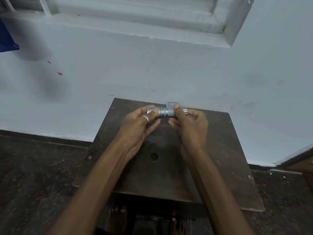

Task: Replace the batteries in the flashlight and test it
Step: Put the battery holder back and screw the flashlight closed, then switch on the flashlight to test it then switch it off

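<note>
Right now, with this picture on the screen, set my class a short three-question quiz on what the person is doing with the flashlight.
1. How many hands grip the flashlight?
2. The ring is worn on: A the left hand; B the right hand; C neither.
3. True or false: the flashlight is held upright.
Key: 1 two; 2 A; 3 false, it lies level between the hands.

Head camera looks down, close over the table (220, 141).
</note>
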The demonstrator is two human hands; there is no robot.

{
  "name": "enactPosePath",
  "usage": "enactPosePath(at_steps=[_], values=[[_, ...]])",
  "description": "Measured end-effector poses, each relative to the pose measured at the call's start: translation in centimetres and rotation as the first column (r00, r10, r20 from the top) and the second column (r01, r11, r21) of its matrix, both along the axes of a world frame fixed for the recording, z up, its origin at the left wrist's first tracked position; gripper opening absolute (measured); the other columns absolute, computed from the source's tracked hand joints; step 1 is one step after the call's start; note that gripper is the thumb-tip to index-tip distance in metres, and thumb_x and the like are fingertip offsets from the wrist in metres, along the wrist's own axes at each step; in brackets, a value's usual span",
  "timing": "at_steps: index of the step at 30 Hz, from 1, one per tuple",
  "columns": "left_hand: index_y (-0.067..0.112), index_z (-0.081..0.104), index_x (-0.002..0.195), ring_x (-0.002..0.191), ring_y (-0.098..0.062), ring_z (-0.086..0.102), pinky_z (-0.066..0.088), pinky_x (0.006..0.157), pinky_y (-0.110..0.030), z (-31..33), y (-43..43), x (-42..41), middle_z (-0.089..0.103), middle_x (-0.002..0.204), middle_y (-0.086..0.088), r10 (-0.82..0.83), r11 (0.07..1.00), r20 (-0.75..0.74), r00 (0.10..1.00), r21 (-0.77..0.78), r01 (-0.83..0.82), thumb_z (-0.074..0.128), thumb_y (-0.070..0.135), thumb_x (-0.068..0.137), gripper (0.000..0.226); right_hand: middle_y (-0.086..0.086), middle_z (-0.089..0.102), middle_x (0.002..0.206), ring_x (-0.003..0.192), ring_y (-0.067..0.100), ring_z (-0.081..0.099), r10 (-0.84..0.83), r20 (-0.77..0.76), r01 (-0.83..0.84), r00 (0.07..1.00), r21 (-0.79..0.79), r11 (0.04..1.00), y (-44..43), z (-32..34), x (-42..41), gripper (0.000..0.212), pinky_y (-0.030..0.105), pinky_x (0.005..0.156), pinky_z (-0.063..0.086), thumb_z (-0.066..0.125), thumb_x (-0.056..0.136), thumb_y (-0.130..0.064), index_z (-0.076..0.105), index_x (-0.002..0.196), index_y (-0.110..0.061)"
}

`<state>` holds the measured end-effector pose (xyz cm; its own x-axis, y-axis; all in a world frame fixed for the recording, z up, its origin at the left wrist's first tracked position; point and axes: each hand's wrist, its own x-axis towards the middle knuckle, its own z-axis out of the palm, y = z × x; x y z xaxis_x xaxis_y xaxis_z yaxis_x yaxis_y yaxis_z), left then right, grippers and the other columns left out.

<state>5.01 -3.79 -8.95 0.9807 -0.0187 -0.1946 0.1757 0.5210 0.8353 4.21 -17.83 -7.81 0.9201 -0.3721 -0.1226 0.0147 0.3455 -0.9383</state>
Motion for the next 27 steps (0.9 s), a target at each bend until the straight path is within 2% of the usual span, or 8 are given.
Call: enactPosePath(at_steps=[3, 6, 8, 10, 13, 18, 23, 27], values=[[0.008, 0.071, 0.106, 0.09, -0.011, 0.071, 0.057, 0.083, -0.027, 0.1, -0.2, -0.1, 0.075, 0.098, -0.004, -0.016, 0.999, -0.006, 1.0, 0.041, 0.017, 0.07, 0.018, 0.09, 0.019, 0.01, 0.074, 0.078, 0.069, 0.018, 0.074, -0.011, 0.02, 0.009, 1.0, 0.099, 0.995, 0.0, 0.1, 0.0, 0.037, 0.027, 0.063, 0.06, 0.08, 0.085, -0.018, 0.054, 0.106, -0.003], [0.015, 0.071, 0.108, 0.087, -0.005, 0.071, 0.058, 0.087, -0.03, 0.4, -0.1, 0.0, 0.076, 0.094, 0.006, -0.007, 0.995, -0.061, 0.998, 0.097, 0.013, 0.063, 0.045, 0.092, 0.035, 0.018, 0.071, 0.083, 0.073, 0.024, 0.072, -0.04, 0.016, 0.038, 0.999, 0.138, 0.99, -0.3, 0.4, 0.0, 0.029, 0.031, 0.066, 0.061, 0.078, 0.086, -0.012, 0.054, 0.101, -0.004], [0.017, 0.066, 0.12, 0.099, -0.004, 0.07, 0.053, 0.095, -0.031, 0.7, 0.3, 0.1, 0.075, 0.104, 0.008, -0.011, 0.997, -0.111, 0.994, 0.081, 0.02, 0.052, 0.063, 0.09, 0.057, 0.019, 0.071, 0.082, 0.073, 0.026, 0.073, -0.065, 0.017, 0.063, 0.998, 0.123, 0.99, -0.8, 0.6, 0.0, 0.027, 0.031, 0.066, 0.061, 0.079, 0.085, -0.01, 0.055, 0.097, -0.005], [0.016, 0.058, 0.131, 0.116, -0.009, 0.062, 0.045, 0.105, -0.034, 0.9, 0.9, 0.1, 0.07, 0.121, 0.005, -0.037, 0.999, -0.144, 0.989, 0.02, 0.041, 0.043, 0.073, 0.088, 0.073, 0.012, 0.073, 0.074, 0.069, 0.023, 0.073, -0.084, 0.033, 0.08, 0.996, 0.111, 0.991, -1.2, 0.8, 0.0, 0.026, 0.029, 0.063, 0.061, 0.08, 0.084, -0.009, 0.056, 0.094, -0.006], [0.013, 0.053, 0.138, 0.129, -0.016, 0.053, 0.035, 0.113, -0.039, 1.1, 1.5, -0.1, 0.064, 0.134, -0.001, -0.071, 0.996, -0.172, 0.983, -0.072, 0.06, 0.038, 0.077, 0.086, 0.083, 0.008, 0.073, 0.068, 0.066, 0.019, 0.074, -0.09, 0.052, 0.084, 0.995, 0.096, 0.992, -1.7, 1.0, -0.1, 0.026, 0.027, 0.062, 0.06, 0.08, 0.084, -0.009, 0.058, 0.095, -0.001], [0.011, 0.051, 0.139, 0.137, -0.017, 0.044, 0.028, 0.118, -0.042, 1.7, 2.4, -0.1, 0.062, 0.137, -0.004, -0.104, 0.981, -0.18, 0.978, -0.182, 0.07, 0.033, 0.078, 0.086, 0.087, 0.01, 0.073, 0.073, 0.066, 0.02, 0.073, -0.056, 0.057, 0.05, 0.997, 0.107, 0.993, -2.2, 1.2, 0.0, 0.034, 0.031, 0.067, 0.062, 0.079, 0.086, -0.011, 0.057, 0.107, 0.005], [0.011, 0.05, 0.141, 0.139, -0.018, 0.042, 0.031, 0.114, -0.041, 1.8, 3.2, -0.1, 0.059, 0.14, -0.005, -0.123, 0.973, -0.164, 0.979, -0.216, 0.086, 0.035, 0.078, 0.086, 0.088, 0.004, 0.073, 0.072, 0.068, 0.019, 0.074, -0.065, 0.087, 0.058, 0.994, 0.081, 0.995, -3.2, 1.7, 0.1, 0.033, 0.031, 0.066, 0.062, 0.078, 0.086, -0.011, 0.056, 0.109, -0.001], [0.012, 0.051, 0.141, 0.14, -0.018, 0.041, 0.03, 0.116, -0.042, 1.6, 3.6, 0.0, 0.058, 0.141, -0.005, -0.14, 0.973, -0.155, 0.978, -0.206, 0.107, 0.034, 0.079, 0.086, 0.089, 0.007, 0.071, 0.078, 0.069, 0.02, 0.075, -0.09, 0.099, 0.084, 0.991, 0.064, 0.994, -3.3, 1.8, -0.1, 0.03, 0.03, 0.066, 0.062, 0.077, 0.087, -0.01, 0.055, 0.107, -0.004]])
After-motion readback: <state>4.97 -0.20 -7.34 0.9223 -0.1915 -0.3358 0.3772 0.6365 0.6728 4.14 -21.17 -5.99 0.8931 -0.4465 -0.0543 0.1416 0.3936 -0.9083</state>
